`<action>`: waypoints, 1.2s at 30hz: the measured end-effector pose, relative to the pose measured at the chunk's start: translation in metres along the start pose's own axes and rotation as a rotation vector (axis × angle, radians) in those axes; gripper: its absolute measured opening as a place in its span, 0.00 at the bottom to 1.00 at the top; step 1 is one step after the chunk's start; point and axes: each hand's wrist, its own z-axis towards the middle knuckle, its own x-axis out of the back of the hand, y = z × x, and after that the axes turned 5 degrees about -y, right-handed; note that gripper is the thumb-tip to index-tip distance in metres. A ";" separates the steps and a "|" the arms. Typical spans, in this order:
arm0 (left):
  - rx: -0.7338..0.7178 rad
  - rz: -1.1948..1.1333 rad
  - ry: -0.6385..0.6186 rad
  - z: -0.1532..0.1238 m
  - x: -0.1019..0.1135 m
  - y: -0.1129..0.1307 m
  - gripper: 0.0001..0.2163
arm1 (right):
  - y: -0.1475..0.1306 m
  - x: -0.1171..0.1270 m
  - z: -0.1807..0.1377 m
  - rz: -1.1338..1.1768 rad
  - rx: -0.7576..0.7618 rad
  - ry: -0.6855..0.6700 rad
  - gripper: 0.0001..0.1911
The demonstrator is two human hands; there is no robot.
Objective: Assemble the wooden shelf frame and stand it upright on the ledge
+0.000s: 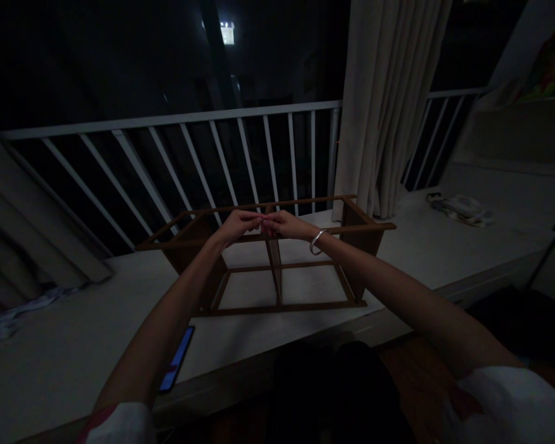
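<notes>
A brown wooden frame with several shelf panels (pixel 305 306) lies on its side on the pale ledge. Above its upper middle bar, my left hand (pixel 238 224) and my right hand (pixel 283 224) meet at the fingertips. Both are closed in a pinch. Whatever sits between the fingers is too small and dark to make out. On my right wrist there is a silver bangle (pixel 316 242). Whether the fingers touch the frame's bar or hover just over it, I cannot tell.
A phone with a lit screen (pixel 177 361) lies by the ledge's front edge, near my left forearm. White railing (pixel 166 121) runs behind the frame. Curtains (pixel 383 92) hang at both sides. A crumpled cloth (pixel 465 209) lies at the right on the ledge (pixel 97 345).
</notes>
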 end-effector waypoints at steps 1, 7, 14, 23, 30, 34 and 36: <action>-0.005 0.008 -0.003 -0.001 0.000 0.001 0.18 | 0.000 0.000 0.000 0.000 0.002 -0.001 0.16; -0.031 0.109 -0.056 -0.006 -0.002 0.007 0.20 | 0.005 0.001 0.002 -0.001 0.027 0.001 0.16; -0.228 0.778 -0.157 -0.019 0.006 0.055 0.14 | 0.004 0.000 0.002 -0.025 0.034 0.018 0.16; -0.384 1.616 -0.556 -0.010 0.021 0.115 0.16 | 0.003 -0.001 -0.001 -0.075 0.035 0.034 0.17; -0.402 1.659 -0.651 -0.003 -0.003 0.114 0.13 | 0.012 -0.001 0.002 -0.052 0.056 0.024 0.17; -0.418 1.623 -0.632 0.000 -0.010 0.116 0.11 | 0.015 -0.001 0.003 -0.038 0.036 0.029 0.14; -0.406 1.645 -0.654 0.000 -0.012 0.117 0.11 | 0.014 -0.001 0.003 -0.046 0.025 0.039 0.13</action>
